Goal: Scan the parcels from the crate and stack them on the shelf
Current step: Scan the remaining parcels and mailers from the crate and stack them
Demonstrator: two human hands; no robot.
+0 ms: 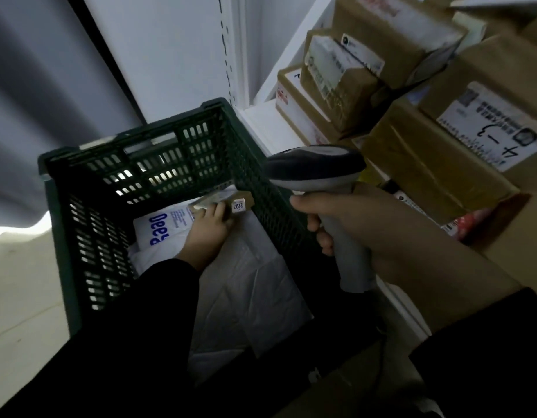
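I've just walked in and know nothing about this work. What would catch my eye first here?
First, the grey barcode scanner in the middle, gripped by the right hand. Below left, the left hand reaches into a dark green crate and holds a small brown parcel over white mailer bags. On the right, taped cardboard parcels crowd the shelf.

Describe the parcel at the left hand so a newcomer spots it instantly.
Look into the dark green slotted plastic crate. Near its far right corner, the left hand holds a small brown cardboard parcel. Unlike the white plastic mailer bags beneath, it is brown and carries a white 2207 sticker.
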